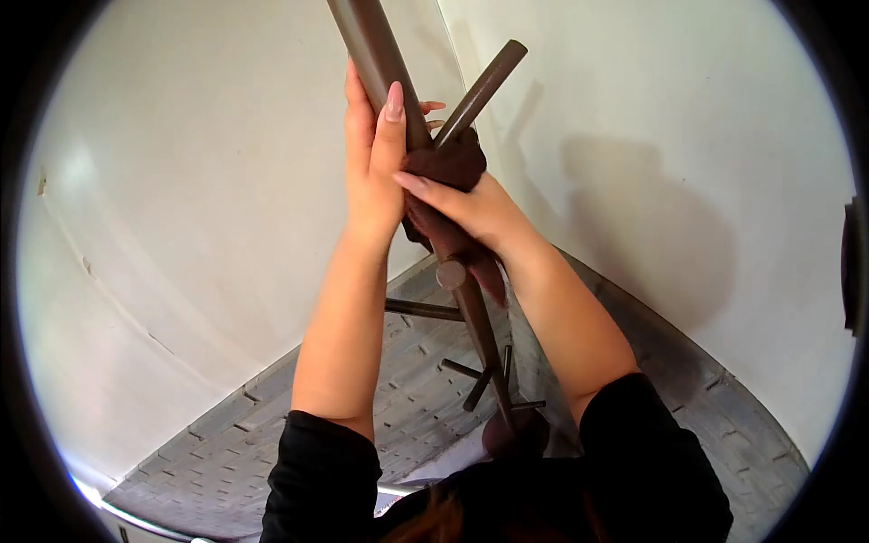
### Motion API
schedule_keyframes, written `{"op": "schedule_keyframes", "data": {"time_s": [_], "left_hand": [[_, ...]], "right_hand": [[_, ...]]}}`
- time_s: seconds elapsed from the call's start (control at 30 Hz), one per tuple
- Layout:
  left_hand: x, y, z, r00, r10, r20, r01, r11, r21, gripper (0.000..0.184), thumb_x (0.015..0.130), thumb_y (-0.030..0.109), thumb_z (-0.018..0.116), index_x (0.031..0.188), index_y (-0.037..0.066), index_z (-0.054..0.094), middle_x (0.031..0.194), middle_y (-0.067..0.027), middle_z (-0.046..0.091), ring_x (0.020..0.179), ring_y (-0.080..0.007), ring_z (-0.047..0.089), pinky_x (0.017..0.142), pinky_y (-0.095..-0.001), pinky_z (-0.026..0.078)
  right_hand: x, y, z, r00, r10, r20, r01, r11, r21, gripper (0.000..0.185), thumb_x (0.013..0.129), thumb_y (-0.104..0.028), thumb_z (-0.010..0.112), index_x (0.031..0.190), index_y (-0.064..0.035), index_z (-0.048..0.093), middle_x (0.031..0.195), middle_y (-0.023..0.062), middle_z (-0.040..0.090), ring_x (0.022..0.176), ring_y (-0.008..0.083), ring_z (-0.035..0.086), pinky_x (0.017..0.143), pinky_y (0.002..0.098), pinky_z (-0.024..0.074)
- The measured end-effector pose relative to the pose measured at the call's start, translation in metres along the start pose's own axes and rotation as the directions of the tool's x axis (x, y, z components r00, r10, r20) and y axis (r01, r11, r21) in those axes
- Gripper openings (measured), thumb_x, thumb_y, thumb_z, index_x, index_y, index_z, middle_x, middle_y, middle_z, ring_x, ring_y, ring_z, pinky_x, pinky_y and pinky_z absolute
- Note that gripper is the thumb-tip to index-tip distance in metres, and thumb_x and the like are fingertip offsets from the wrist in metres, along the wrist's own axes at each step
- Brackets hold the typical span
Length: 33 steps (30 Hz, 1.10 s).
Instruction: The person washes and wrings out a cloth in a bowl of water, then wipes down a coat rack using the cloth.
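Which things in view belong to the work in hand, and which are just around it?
In hand:
- brown pole, against the left hand
- dark cloth, held to the pole by the right hand
- pegs on the pole

Just around:
- pale walls
- brick-patterned panelling
- dark object at the right edge, too cut off to identify

We wear a black top (534,493). Its left sleeve (321,471) and right sleeve (656,452) have soft folds and stop near our elbows. Our thumb nails (395,101) are long.
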<state>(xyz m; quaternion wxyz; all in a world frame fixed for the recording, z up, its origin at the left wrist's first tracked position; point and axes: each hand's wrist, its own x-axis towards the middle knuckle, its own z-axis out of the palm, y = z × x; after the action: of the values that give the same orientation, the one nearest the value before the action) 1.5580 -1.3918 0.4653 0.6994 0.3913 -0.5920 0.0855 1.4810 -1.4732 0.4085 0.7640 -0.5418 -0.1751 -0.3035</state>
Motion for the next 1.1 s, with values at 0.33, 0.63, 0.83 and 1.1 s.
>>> {"op": "schedule_keyframes", "data": {"time_s": [0.33,0.63,0.83,1.1], "left_hand": [[0.006,-0.002,-0.014,0.992,-0.010,0.122,0.007,1.000,0.024,0.066,0.106,0.025,0.054,0.162,0.005,0.025,0.123,-0.0102,0.055,0.097,-0.0206,0.067,0.082,-0.0341,0.056],[0.005,-0.014,-0.019,0.993,0.069,0.094,-0.078,0.993,0.092,0.061,0.110,0.035,0.047,0.160,0.004,0.028,0.118,-0.0092,0.056,0.104,-0.0214,0.067,0.084,-0.0351,0.057],[0.004,-0.007,-0.019,0.990,0.058,0.129,-0.063,0.997,0.034,0.065,0.109,0.024,0.048,0.164,0.006,0.020,0.137,-0.0085,0.048,0.097,-0.0195,0.064,0.089,-0.0354,0.055],[-0.002,-0.003,-0.003,0.995,0.043,0.085,-0.053,0.992,0.115,0.062,0.110,0.036,0.047,0.161,0.006,0.028,0.128,-0.0103,0.054,0.102,-0.0230,0.068,0.084,-0.0353,0.057]], "right_hand": [[0.009,0.019,-0.007,0.981,-0.133,0.140,0.131,0.991,0.021,0.085,0.076,-0.010,0.088,0.147,-0.0075,0.041,0.120,0.0043,0.064,0.113,0.0145,0.061,0.100,0.0325,0.0493],[-0.030,0.061,-0.041,0.962,0.268,-0.061,-0.268,0.963,0.008,0.056,0.088,-0.022,0.083,0.135,-0.0065,0.056,0.121,0.0025,0.065,0.114,0.0134,0.060,0.104,0.0326,0.0457],[-0.069,0.123,-0.057,0.968,0.087,-0.235,-0.125,0.981,-0.150,0.069,0.095,-0.032,0.077,0.150,-0.0060,0.044,0.135,0.0057,0.062,0.126,0.0199,0.057,0.111,0.0332,0.0417],[-0.101,0.115,-0.067,0.987,-0.063,-0.147,-0.037,0.804,-0.593,0.079,0.085,-0.013,0.083,0.153,-0.0055,0.043,0.144,0.0070,0.058,0.128,0.0164,0.056,0.111,0.0326,0.0427]]}}
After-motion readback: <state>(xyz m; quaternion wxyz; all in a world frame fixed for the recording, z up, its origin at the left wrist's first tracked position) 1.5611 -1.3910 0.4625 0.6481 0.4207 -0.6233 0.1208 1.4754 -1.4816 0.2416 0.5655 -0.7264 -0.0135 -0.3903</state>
